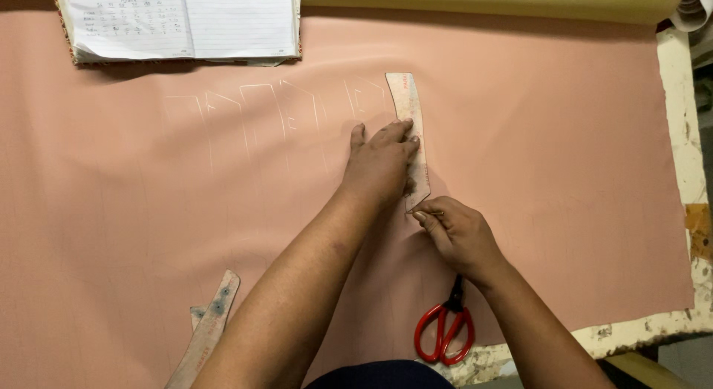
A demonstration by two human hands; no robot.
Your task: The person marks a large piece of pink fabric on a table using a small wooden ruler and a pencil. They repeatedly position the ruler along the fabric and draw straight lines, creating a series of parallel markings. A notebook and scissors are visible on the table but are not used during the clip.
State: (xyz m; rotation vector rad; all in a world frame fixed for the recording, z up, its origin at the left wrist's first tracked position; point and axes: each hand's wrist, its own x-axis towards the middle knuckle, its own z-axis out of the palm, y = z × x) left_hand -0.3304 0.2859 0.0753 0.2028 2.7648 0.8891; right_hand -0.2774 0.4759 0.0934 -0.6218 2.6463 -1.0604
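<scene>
Curved ruler partly under left hand, chalk hidden in right hand

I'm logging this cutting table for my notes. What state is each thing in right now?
Pink fabric: spread flat, chalk outlines drawn on it.
Curved ruler: lying on the fabric, pressed down by the left hand.
Right hand: pinching a thin marking piece at the ruler's lower end.
Red scissors: lying closed near the table edge.
Notebook: open.
Second wooden ruler: lying untouched.
</scene>
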